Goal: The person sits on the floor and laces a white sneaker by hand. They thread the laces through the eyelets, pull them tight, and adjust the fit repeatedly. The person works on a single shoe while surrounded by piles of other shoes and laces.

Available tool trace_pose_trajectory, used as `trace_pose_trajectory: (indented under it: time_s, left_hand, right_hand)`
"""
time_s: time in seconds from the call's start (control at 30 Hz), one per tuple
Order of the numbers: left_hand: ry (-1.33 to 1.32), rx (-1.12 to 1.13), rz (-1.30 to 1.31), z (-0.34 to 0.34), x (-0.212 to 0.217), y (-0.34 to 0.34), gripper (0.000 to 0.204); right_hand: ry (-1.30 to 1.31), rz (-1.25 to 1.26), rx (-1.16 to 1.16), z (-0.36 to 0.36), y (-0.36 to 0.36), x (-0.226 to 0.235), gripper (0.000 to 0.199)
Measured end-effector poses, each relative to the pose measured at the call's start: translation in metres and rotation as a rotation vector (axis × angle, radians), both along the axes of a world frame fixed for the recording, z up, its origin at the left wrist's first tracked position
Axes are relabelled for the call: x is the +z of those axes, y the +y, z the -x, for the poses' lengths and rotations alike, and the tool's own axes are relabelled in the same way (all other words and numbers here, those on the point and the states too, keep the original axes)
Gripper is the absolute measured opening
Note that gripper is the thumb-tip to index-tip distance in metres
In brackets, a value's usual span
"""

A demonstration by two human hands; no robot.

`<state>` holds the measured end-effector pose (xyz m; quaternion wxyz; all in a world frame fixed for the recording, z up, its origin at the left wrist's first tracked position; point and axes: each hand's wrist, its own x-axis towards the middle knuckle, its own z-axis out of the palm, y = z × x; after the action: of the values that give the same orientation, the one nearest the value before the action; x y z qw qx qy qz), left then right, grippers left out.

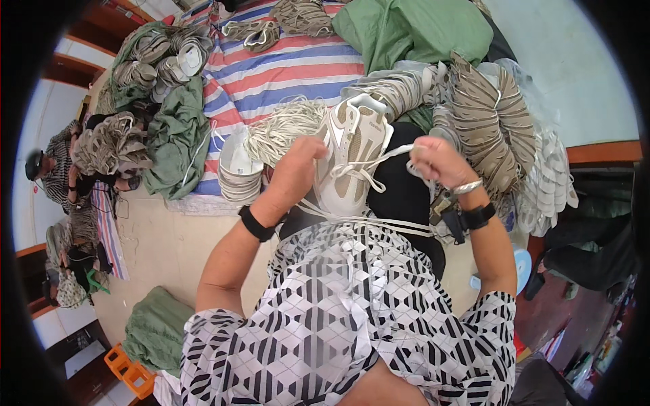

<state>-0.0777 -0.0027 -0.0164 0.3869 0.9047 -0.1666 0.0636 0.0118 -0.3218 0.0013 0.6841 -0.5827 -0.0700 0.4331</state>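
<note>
Upright on my lap, toe toward me, sits a beige and white shoe upper (347, 172) with tan mesh panels. A cream shoelace (396, 153) forms a loose bow with loops across its front. My right hand (440, 162), off to the right of the upper, pinches one lace end and draws it out sideways. My left hand (301, 166) is closed beside the upper's left edge; its fingertips are turned away, and what they grip is hidden. More loose laces (379, 222) lie across my lap below the toe.
A bundle of cream laces (288, 125) rests on a stack of pale shoe parts (240, 176). Piled tan uppers (491, 122) stand at right. Green cloth (413, 30) covers part of the striped sheet (284, 68). Another person (61, 166) sits far left. An orange stool (128, 371) stands lower left.
</note>
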Motion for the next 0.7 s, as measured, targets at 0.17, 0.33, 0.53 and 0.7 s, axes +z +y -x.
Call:
trace_pose_trajectory:
  time_s: [0.17, 0.33, 0.53, 0.7]
  left_hand:
    - [0.113, 0.142, 0.024, 0.034, -0.004, -0.029, 0.06]
    - [0.136, 0.003, -0.114, 0.041, -0.007, -0.031, 0.089]
    - [0.169, -0.016, -0.114, 0.041, -0.016, -0.026, 0.089]
    - [0.149, -0.038, -0.175, 0.043, -0.01, -0.029, 0.089]
  right_hand:
    - [-0.025, 0.003, 0.019, -0.031, 0.028, 0.006, 0.029]
    - [-1.216, 0.081, -0.288, -0.071, 0.054, 0.0, 0.018]
    - [-0.265, -0.041, -0.352, -0.064, 0.041, 0.045, 0.013]
    - [-0.564, -0.287, -0.26, -0.073, 0.03, 0.078, 0.015]
